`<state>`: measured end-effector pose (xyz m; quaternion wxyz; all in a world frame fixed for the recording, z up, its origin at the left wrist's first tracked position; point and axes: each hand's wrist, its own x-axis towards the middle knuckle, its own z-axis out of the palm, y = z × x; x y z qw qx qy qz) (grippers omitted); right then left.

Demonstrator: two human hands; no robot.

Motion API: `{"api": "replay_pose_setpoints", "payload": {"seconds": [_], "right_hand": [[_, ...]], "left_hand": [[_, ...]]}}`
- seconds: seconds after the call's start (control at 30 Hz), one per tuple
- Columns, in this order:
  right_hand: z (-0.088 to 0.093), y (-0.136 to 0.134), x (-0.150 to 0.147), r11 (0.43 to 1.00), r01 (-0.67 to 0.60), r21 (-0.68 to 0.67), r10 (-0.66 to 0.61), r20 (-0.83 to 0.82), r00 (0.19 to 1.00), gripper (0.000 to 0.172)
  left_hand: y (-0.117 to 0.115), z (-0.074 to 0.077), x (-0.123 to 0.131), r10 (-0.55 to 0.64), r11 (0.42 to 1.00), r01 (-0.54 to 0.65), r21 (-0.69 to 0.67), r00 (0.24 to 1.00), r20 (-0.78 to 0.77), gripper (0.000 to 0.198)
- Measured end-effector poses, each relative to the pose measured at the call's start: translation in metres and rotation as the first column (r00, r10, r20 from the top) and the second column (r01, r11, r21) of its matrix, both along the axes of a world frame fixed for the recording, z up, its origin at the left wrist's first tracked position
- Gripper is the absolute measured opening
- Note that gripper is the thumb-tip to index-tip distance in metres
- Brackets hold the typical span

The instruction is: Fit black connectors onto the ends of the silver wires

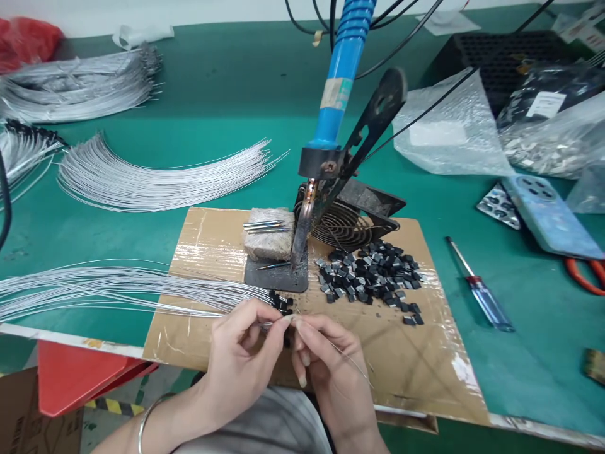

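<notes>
My left hand [243,356] and my right hand [326,362] meet over the near edge of a taped cardboard sheet [425,366]. Both pinch together at the fingertips around thin silver wire. A fan of those silver wires [108,290] runs off to the left from my left hand. One loose strand trails down right of my right hand. A few small black parts [282,304] lie just above my fingers. A larger heap of small black parts [373,274] lies to the right. A blue-handled soldering iron [338,94] rests in its black stand [350,189], tip down over a sponge [269,234].
More silver wire bundles [161,176] lie at the left and back left on the green table [236,94]. A screwdriver [479,287], a phone [551,214], orange-handled pliers [586,274] and plastic bags of parts [449,126] sit at the right. A red bin [75,378] stands below the table edge.
</notes>
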<state>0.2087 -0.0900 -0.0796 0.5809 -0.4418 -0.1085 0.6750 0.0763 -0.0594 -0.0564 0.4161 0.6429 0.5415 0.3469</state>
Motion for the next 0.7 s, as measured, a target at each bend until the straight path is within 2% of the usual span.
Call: {"api": "replay_pose_setpoints", "payload": {"seconds": [0.27,0.57,0.7], "right_hand": [[0.003,0.002,0.010,0.997,-0.081,-0.010,0.081,0.050,0.995,0.012],[-0.001,-0.002,-0.008,0.998,0.058,-0.017,-0.058,0.015,0.998,0.013],[-0.003,-0.005,-0.001,1.000,0.010,0.014,-0.011,0.047,0.999,0.018]], "left_hand": [[-0.004,-0.003,-0.004,-0.027,0.999,0.028,0.026,0.999,-0.032,0.014],[-0.002,-0.002,0.001,0.009,1.000,-0.009,-0.002,1.000,0.016,0.016],[0.001,0.000,0.000,0.024,0.995,-0.020,-0.094,0.999,0.044,0.018]]}}
